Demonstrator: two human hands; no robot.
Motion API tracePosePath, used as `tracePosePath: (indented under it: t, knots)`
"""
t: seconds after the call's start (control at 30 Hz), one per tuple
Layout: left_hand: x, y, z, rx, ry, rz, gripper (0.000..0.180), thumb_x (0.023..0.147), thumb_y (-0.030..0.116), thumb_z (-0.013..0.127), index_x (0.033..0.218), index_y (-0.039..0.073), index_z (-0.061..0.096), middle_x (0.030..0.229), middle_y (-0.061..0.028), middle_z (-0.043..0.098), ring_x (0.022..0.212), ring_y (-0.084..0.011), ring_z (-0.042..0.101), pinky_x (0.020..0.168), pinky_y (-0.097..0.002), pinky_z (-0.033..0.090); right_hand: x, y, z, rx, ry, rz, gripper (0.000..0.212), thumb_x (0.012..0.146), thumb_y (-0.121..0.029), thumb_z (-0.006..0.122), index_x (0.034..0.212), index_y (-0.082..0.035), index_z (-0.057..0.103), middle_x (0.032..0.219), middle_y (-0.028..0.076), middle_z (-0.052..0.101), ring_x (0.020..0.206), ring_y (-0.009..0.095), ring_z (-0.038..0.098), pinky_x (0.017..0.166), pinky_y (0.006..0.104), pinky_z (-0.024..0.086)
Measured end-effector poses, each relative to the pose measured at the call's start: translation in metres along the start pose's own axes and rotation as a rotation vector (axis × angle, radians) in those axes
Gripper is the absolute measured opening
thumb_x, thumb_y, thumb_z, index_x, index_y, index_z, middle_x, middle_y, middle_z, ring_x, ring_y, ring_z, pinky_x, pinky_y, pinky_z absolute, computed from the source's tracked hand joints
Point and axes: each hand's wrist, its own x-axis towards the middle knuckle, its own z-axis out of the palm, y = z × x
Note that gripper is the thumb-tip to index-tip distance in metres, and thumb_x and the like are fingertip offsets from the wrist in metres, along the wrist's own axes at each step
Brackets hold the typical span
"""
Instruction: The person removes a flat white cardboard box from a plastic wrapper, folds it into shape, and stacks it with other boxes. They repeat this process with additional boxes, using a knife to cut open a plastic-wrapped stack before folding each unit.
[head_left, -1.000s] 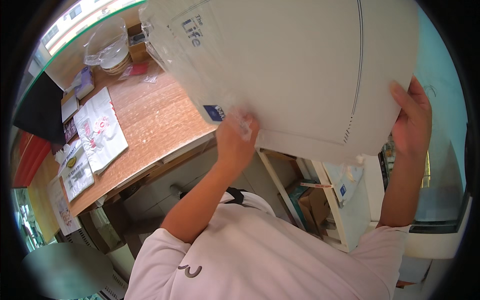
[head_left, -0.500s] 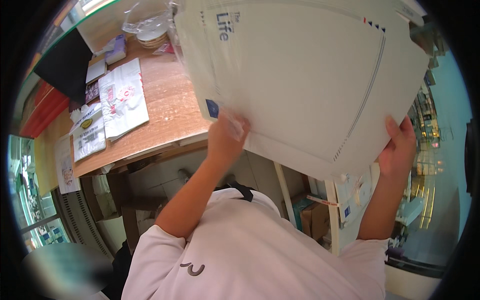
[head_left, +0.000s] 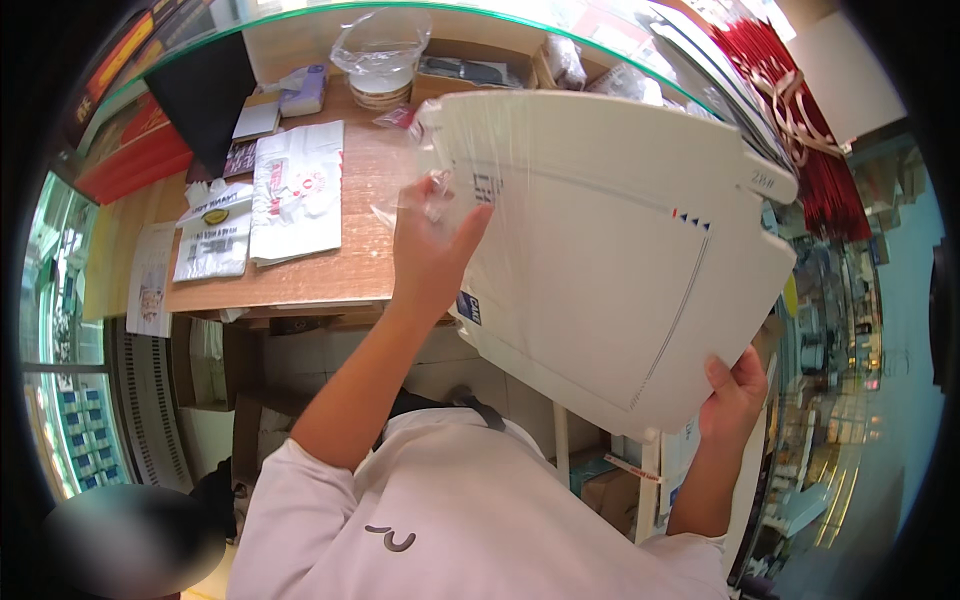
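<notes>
While both hands are working at one large flat piece of white cardboard (head_left: 590, 270), it is staying in the air, in front of the person, partly over the right side of the tabletop (head_left: 368, 225) and partly beyond its near edge. The cardboard is leaning at an angle, and clear plastic film (head_left: 428, 135) is covering its left part. The left hand (head_left: 435, 235) is gripping this film at the left edge, with the fingers curling and the thumb pointing towards the right, over the cardboard. The right hand (head_left: 732, 400) is closing on the near right edge; its thumb is lying on the front face, and its fingers are going behind.

On the left of the tabletop, a bigger white bag (head_left: 298, 190) with red print is lying flat, and a smaller white bag (head_left: 213, 245) is lying just beside it. Farther away, a purple tissue pack (head_left: 303, 90) and a round tub (head_left: 380, 88) under clear plastic are standing. At the far right, dark red bags (head_left: 835, 185) are hanging together.
</notes>
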Motion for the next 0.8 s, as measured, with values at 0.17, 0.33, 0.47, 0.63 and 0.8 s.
tracePosePath:
  t: [0.17, 0.33, 0.47, 0.63, 0.8]
  knots:
    - [0.044, -0.004, -0.010, 0.487, 0.164, 0.295, 0.084, 0.073, 0.046, 0.074, 0.131, -0.002, 0.037, 0.101, -0.0109, 0.049, 0.094, -0.0233, 0.051, 0.081, -0.0347, 0.044, 0.000, 0.006, -0.001, -0.063, -0.030, 0.009, 0.027, 0.078, 0.004, 0.065, 0.104, 0.006, 0.059, 0.097, 0.009, 0.064, 0.088, 0.014, 0.059, 0.083, 0.0269, 0.045]
    - [0.068, -0.033, -0.060, 0.605, -0.058, 0.075, 0.088, 0.071, 0.057, 0.070, 0.129, -0.002, 0.041, 0.100, -0.0132, 0.052, 0.094, -0.0246, 0.053, 0.080, -0.0348, 0.044, 0.001, 0.002, -0.003, -0.170, -0.019, -0.013, 0.027, 0.076, 0.006, 0.064, 0.103, 0.006, 0.060, 0.096, 0.008, 0.064, 0.086, 0.012, 0.059, 0.081, 0.0266, 0.045]
    - [0.082, -0.043, -0.084, 0.438, -0.270, -0.140, 0.059, 0.080, 0.050, 0.066, 0.112, 0.000, 0.056, 0.101, -0.0130, 0.062, 0.091, -0.0176, 0.055, 0.081, -0.0301, 0.044, 0.008, -0.006, -0.013, -0.248, -0.114, -0.018, 0.028, 0.078, 0.006, 0.060, 0.106, 0.005, 0.058, 0.101, 0.008, 0.063, 0.093, 0.015, 0.059, 0.087, 0.0281, 0.044]
    - [0.084, -0.050, -0.099, 0.226, -0.298, -0.209, 0.031, 0.088, 0.033, 0.063, 0.088, 0.003, 0.057, 0.085, -0.0022, 0.061, 0.081, -0.0109, 0.053, 0.076, -0.0263, 0.044, 0.017, -0.019, -0.008, -0.318, -0.060, -0.057, 0.026, 0.075, 0.004, 0.065, 0.101, 0.004, 0.060, 0.095, 0.005, 0.064, 0.086, 0.011, 0.057, 0.081, 0.0257, 0.044]
    - [0.084, -0.064, -0.108, -0.114, -0.157, -0.057, 0.017, 0.091, 0.020, 0.059, 0.090, 0.005, 0.052, 0.078, -0.0012, 0.058, 0.075, -0.0120, 0.058, 0.074, -0.0269, 0.047, 0.032, -0.027, -0.010, -0.334, -0.036, -0.057, 0.031, 0.075, 0.003, 0.063, 0.106, 0.004, 0.059, 0.100, 0.006, 0.063, 0.090, 0.013, 0.058, 0.084, 0.0273, 0.043]
